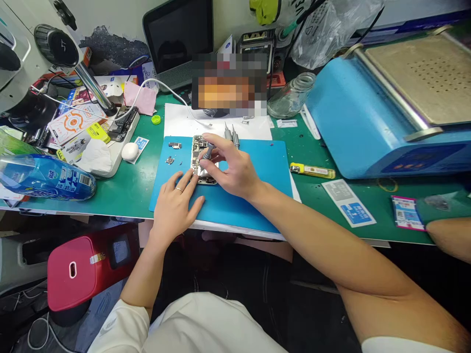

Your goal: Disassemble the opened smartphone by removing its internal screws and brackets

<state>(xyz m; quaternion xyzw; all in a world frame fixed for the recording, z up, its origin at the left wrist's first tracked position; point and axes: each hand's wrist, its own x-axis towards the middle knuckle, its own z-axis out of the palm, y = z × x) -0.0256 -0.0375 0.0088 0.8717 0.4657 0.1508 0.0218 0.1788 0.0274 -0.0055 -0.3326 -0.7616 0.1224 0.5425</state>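
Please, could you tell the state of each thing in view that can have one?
Phone: opened, inner parts exposed
Right hand: closed on screwdriver
Left hand: open, fingertips at phone's edge
Display: dark
Glass jar: without lid
Blue bottle: lying on its side
White case: shut

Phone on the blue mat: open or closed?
Open: the phone shows bare circuitry, with a screwdriver in the right hand over it.

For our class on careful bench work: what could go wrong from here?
The gray tool in the right hand might slip and scratch the opened device. The left hand, near the loose parts on the blue mat, could brush them and scatter small pieces.
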